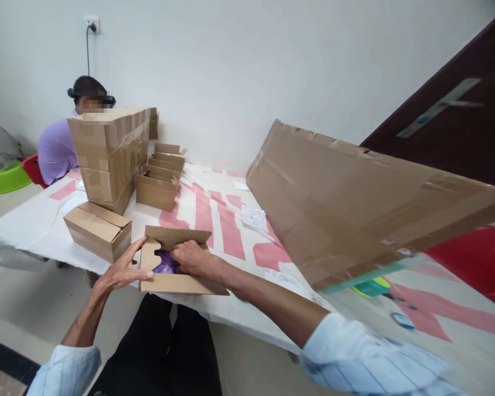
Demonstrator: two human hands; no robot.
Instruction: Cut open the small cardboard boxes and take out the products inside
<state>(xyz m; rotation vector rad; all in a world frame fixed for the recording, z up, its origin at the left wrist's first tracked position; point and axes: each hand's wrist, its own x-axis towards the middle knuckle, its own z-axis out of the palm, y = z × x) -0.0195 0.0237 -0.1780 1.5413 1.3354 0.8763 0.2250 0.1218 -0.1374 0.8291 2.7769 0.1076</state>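
An open cardboard box (pixel 190 284) lies at the table's near edge with its flaps up. Something purple and shiny (pixel 165 264) shows inside, its kind unclear. My left hand (pixel 126 267) grips the box's left end, thumb on the near corner and fingers on the far corner. Reaching in from the right, my right hand (pixel 190 257) is curled over the box opening beside the purple thing. Its fingertips are hidden inside, so what they hold cannot be made out. A closed cardboard box (pixel 97 228) sits just left of my left hand.
Taped cartons (pixel 111 154) are stacked at the left, and several open small boxes (pixel 157 192) stand behind. A large cardboard panel (pixel 367 203) leans on the right. A tape roll (pixel 403 320) lies beyond it. A person in purple (pixel 58 148) sits behind the cartons.
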